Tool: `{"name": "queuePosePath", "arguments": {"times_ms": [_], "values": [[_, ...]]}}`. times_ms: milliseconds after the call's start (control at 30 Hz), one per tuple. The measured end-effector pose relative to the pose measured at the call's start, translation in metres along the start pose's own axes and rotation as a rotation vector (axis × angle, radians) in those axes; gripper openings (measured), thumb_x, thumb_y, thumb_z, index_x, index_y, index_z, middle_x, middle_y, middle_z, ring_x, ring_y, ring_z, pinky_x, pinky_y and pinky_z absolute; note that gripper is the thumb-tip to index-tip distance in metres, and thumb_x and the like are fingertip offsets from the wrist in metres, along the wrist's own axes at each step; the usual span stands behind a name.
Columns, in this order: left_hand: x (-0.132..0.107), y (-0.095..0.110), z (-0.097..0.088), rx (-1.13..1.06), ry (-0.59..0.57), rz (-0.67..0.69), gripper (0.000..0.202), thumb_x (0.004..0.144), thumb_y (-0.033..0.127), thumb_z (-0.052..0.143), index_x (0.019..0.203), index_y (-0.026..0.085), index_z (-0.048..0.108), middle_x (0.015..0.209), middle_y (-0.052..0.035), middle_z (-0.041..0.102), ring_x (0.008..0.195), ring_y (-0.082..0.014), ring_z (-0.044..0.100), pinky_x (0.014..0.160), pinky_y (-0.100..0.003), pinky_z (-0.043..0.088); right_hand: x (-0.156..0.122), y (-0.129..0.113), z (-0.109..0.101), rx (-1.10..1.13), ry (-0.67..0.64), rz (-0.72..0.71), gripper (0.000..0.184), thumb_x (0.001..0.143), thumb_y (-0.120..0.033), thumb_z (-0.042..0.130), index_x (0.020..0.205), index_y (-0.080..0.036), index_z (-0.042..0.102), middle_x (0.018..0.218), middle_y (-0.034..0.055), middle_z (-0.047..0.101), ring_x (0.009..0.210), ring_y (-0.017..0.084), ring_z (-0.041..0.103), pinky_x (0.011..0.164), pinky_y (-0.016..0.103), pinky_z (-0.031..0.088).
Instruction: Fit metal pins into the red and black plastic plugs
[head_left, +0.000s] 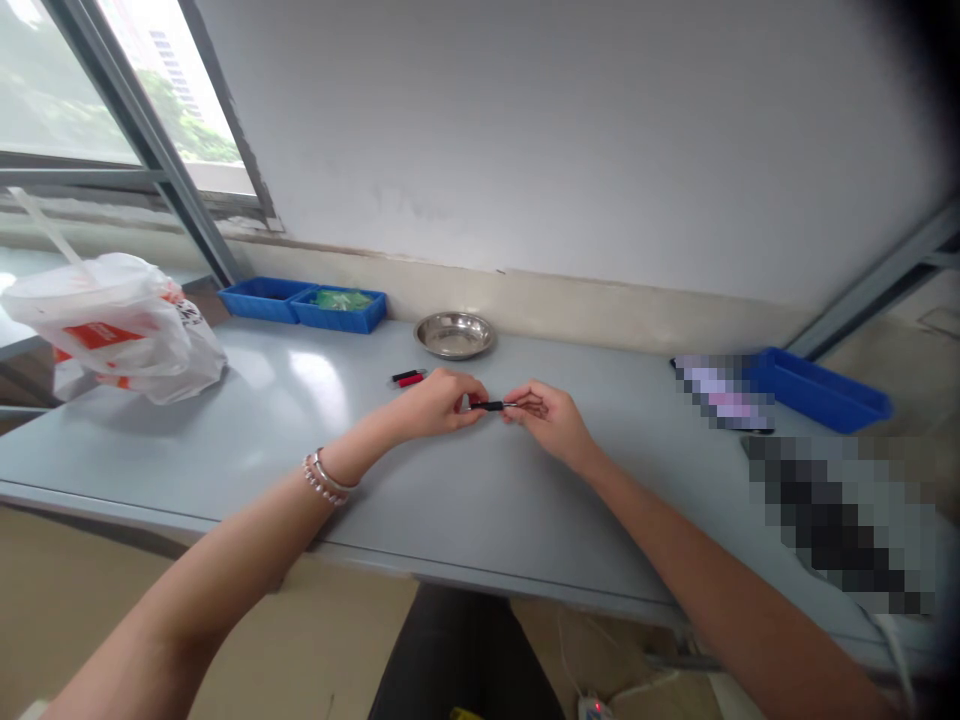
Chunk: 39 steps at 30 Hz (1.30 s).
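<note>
Both of my hands meet over the middle of the grey table (450, 500). My left hand (439, 402) pinches one end of a small black cylindrical part (489, 405). My right hand (547, 415) is closed on a thin metal piece at the part's other end; I cannot make out what it is. Just behind my left hand lie a small black piece (405, 375) and a red piece (412, 381), side by side on the table. A beaded bracelet sits on my left wrist.
A steel dish (454, 334) stands near the wall behind my hands. Two blue trays (300, 300) sit at the back left, one holding green items. A white plastic bag (112, 325) lies at the far left. Another blue tray (821, 390) is at the right.
</note>
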<state>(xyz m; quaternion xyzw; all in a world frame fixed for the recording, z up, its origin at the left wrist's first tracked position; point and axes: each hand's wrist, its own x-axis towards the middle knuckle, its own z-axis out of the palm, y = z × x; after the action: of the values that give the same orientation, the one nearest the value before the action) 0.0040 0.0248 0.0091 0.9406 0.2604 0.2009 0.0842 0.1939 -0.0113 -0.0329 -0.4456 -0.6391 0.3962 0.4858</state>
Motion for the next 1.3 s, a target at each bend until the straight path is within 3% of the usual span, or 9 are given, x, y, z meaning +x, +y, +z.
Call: {"name": "queuePosePath", "arguments": {"times_ms": [800,1067,1167,1300], "values": [[0.001,0.002,-0.001,-0.058,0.01,-0.008,0.017,0.079,0.021,0.05,0.086,0.013,0.062,0.075,-0.0039,0.065,0.057,-0.0091,0.052,0.055,-0.02,0.037,-0.003,-0.006,-0.002,-0.166,0.036,-0.067,0.013,0.071,-0.03,0.057,0.076,-0.019,0.058,0.069,0.0029,0.066,0.066,0.016,0.063,0.067,0.03,0.048],[0.001,0.004,-0.001,-0.041,0.089,-0.056,0.016,0.078,0.025,0.053,0.084,0.013,0.062,0.069,-0.0022,0.062,0.053,-0.0077,0.047,0.054,-0.02,0.037,-0.005,-0.013,-0.003,-0.417,0.061,-0.124,0.02,0.078,-0.037,0.049,0.079,-0.019,0.057,0.063,0.0015,0.064,0.058,0.014,0.059,0.064,0.028,0.044],[0.001,0.003,-0.001,-0.034,0.094,-0.049,0.016,0.078,0.025,0.052,0.084,0.013,0.062,0.069,-0.0022,0.062,0.055,-0.0083,0.049,0.055,-0.02,0.037,-0.005,-0.013,-0.004,-0.456,0.056,-0.163,0.016,0.076,-0.032,0.052,0.086,-0.019,0.056,0.065,0.0002,0.063,0.057,0.013,0.056,0.063,0.026,0.042],[0.001,0.003,-0.001,-0.036,0.083,-0.038,0.016,0.079,0.023,0.051,0.085,0.013,0.062,0.073,-0.0027,0.063,0.056,-0.0082,0.049,0.056,-0.02,0.038,-0.005,-0.011,-0.005,-0.491,0.039,-0.182,0.014,0.08,-0.03,0.046,0.079,-0.019,0.054,0.064,0.0001,0.061,0.058,0.012,0.055,0.063,0.024,0.04]]}}
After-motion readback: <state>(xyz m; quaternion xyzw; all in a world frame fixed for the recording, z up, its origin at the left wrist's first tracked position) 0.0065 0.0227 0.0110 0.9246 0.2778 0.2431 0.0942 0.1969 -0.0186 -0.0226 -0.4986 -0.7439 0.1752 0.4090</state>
